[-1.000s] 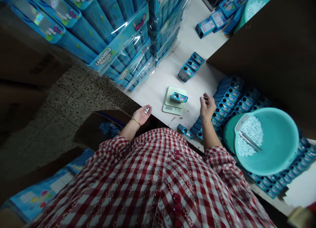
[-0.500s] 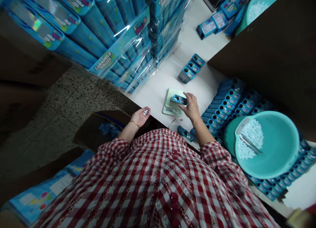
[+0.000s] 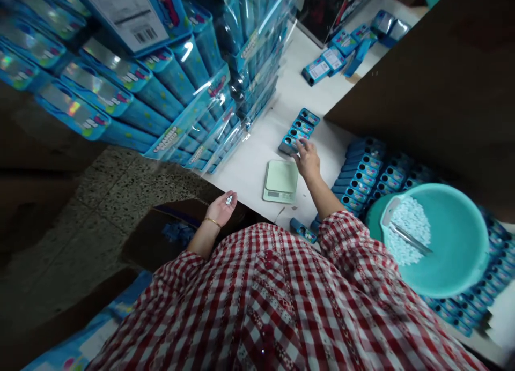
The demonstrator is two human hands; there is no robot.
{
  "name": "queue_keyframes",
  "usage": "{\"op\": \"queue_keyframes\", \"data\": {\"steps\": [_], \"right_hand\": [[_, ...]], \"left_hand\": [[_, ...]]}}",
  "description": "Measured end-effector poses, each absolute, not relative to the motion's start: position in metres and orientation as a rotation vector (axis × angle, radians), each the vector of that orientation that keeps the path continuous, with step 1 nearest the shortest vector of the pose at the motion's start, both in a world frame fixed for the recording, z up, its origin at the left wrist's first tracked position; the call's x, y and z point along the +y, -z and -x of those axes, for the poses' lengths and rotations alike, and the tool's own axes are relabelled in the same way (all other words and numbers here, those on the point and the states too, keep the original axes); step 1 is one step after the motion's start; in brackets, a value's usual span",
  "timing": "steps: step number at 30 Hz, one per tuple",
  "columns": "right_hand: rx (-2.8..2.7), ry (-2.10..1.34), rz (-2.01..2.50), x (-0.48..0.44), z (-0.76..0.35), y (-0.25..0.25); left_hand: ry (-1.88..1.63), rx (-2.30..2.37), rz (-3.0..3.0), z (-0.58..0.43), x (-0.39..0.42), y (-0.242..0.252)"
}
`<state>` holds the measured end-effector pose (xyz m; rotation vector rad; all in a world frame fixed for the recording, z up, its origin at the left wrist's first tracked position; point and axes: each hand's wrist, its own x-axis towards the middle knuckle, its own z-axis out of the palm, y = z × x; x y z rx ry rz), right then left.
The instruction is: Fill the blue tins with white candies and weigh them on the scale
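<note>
My right hand (image 3: pixel 308 160) has its fingers around a small blue candy box (image 3: pixel 288 144) with a round hole in its top. That box stands at the near end of a short row of matching boxes (image 3: pixel 308 117). Just below sits a pale green digital scale (image 3: pixel 281 177) with a bare plate. My left hand (image 3: pixel 221 209) is cupped palm up off the table's edge, with a few small white candies (image 3: pixel 229 200) in it. Close to my body, another blue box (image 3: pixel 302 231) lies beside the scale's near side.
Plastic-wrapped stacks of blue boxes (image 3: pixel 161 113) rise at left. On the right, a turquoise basin (image 3: pixel 458 242) holds white candies and a metal scoop (image 3: pixel 410 239), above rows of boxes (image 3: pixel 362 175). A brown cardboard panel (image 3: pixel 434 92) stands behind. More boxes (image 3: pixel 330 60) lie farther back.
My right hand has carried the box from the scale up to the row of boxes. The scale's plate is now bare. My left hand still holds the candies; the view has shifted somewhat.
</note>
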<state>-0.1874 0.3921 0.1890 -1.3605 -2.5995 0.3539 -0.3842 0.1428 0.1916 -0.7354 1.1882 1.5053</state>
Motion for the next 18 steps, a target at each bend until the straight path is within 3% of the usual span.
{"op": "queue_keyframes", "data": {"steps": [6,10,18], "right_hand": [[-2.988,-0.428,1.222,0.263,0.07,-0.22],[-3.159,-0.431,1.347,0.195,0.043,-0.212],[-3.049,-0.361,1.331,0.232,0.091,-0.237]], "left_hand": [[-1.414,1.211,0.654,0.375,0.154,-0.183],[-1.342,1.2,0.611,0.362,0.167,-0.184],[-1.341,1.195,0.558,0.348,0.169,-0.197]]}}
